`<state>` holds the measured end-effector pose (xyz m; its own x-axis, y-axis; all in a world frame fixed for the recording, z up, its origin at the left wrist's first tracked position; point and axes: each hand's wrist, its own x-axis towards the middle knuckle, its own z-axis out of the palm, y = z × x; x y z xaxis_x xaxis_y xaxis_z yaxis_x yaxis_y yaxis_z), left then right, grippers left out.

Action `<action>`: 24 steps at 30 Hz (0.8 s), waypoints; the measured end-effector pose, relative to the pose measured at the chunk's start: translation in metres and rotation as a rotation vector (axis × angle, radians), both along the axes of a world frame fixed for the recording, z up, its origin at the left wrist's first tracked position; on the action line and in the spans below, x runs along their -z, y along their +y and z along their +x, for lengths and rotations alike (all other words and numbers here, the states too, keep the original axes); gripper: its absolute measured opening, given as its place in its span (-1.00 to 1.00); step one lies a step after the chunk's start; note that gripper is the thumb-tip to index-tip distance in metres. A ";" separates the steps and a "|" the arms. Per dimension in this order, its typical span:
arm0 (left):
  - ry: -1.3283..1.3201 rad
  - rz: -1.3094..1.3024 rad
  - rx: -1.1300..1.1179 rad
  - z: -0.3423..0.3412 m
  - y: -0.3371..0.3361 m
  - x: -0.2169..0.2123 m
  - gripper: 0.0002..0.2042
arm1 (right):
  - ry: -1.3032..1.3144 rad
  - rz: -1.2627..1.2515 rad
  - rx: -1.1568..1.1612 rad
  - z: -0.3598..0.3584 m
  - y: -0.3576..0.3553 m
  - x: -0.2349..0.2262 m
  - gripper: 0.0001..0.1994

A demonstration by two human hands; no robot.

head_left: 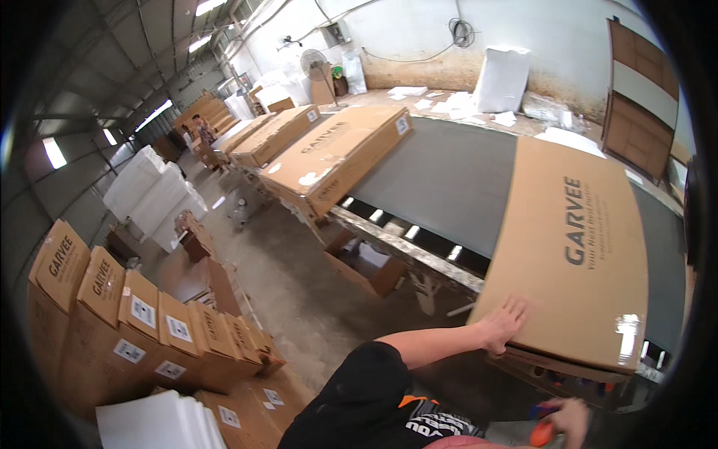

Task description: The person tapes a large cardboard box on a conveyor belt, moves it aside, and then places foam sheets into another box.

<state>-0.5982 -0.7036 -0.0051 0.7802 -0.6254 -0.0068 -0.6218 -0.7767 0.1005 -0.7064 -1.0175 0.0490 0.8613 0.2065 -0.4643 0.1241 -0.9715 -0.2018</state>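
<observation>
A long flat cardboard box (pixel 580 239) lies on the grey belt of a conveyor table (pixel 449 179), its near end hanging over the table's edge. My left hand (pixel 502 323) rests flat on the box's near left corner, fingers spread. My right hand (pixel 562 420) sits low at the picture's bottom edge, closed around an orange and blue handheld tool (pixel 542 430) that is partly hidden.
Another long box (pixel 336 153) lies further up the line, with more boxes (pixel 273 135) behind it. Stacked cartons (pixel 142 322) stand on the floor at left, beside white foam blocks (pixel 153 198). An open carton (pixel 370 269) sits under the table. A person (pixel 202 131) stands far back.
</observation>
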 end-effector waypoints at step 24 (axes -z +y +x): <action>-0.175 -0.253 -0.039 -0.007 0.033 0.004 0.20 | -0.469 1.082 0.803 -0.084 -0.052 0.136 -0.49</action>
<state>-0.6053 -0.6706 -0.0089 0.7791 -0.5599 0.2820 -0.6172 -0.7640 0.1880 -0.7900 -1.0696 -0.0869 0.9397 -0.3398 -0.0398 -0.1153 -0.2051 -0.9719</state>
